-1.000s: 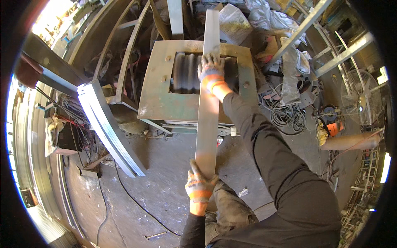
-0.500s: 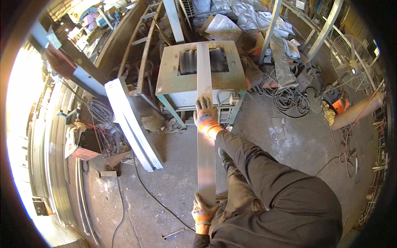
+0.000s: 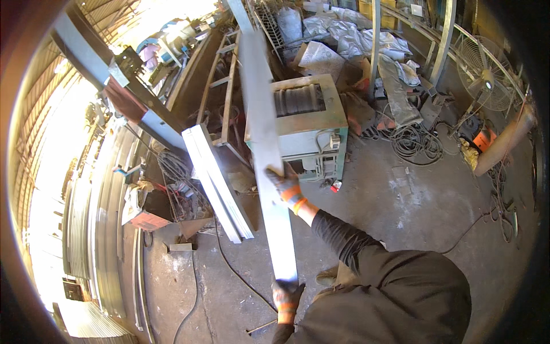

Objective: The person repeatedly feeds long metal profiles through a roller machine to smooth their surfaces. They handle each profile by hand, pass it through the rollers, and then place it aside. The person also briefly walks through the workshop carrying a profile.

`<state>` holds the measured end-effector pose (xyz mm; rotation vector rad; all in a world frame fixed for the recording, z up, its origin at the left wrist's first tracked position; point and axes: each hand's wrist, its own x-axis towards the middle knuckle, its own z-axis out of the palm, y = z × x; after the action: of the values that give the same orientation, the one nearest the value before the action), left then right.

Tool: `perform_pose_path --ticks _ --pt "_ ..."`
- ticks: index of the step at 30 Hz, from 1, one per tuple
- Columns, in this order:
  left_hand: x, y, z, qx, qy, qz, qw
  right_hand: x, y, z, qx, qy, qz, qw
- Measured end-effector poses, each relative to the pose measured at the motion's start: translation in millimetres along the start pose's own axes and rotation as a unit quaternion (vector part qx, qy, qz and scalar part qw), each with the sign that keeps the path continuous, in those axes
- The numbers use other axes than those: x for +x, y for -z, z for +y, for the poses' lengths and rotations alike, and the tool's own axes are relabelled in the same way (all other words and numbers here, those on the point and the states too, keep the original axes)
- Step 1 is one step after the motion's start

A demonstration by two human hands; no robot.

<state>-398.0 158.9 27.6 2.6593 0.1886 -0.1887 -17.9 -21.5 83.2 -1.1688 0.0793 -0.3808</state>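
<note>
While a green machine (image 3: pixel 303 123) stands behind, the gloved left hand (image 3: pixel 286 297) and right hand (image 3: pixel 286 184) each clasp a long metal strip (image 3: pixel 264 149).

A green roller machine (image 3: pixel 309 123), coiled cables (image 3: pixel 415 143), a standing fan (image 3: pixel 486 80) — and leaning metal panels (image 3: pixel 215 180) on concrete.

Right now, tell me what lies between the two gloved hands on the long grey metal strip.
Head view: only bare strip. The long grey metal strip runs uncovered from the right hand to the left hand.
</note>
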Motion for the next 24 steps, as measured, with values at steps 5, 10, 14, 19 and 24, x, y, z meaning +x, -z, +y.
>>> perform_pose_path --ticks 5,10,14,19,24 --pt "72.8 110.9 72.2 0.039 -0.267 0.196 0.943 -20.1 -78.9 -120.8 -0.323 0.354 -0.176 0.86" --pt "63.0 287.9 46.2 0.212 -0.184 0.243 0.929 -42.9 -42.9 -164.8 -0.511 0.451 -0.45 0.577" --pt "58.6 265.3 -7.7 0.286 -0.238 0.128 0.919 -13.0 3.4 -164.8 -0.558 0.35 -0.626 0.417" --pt "105.2 164.1 -30.8 0.061 -0.054 0.03 0.996 84.3 18.0 -138.2 -0.523 0.237 -0.735 0.361" --pt "225.9 71.1 12.3 0.036 0.098 0.005 0.995 246.6 38.6 -70.7 -0.548 0.205 -0.739 0.335"
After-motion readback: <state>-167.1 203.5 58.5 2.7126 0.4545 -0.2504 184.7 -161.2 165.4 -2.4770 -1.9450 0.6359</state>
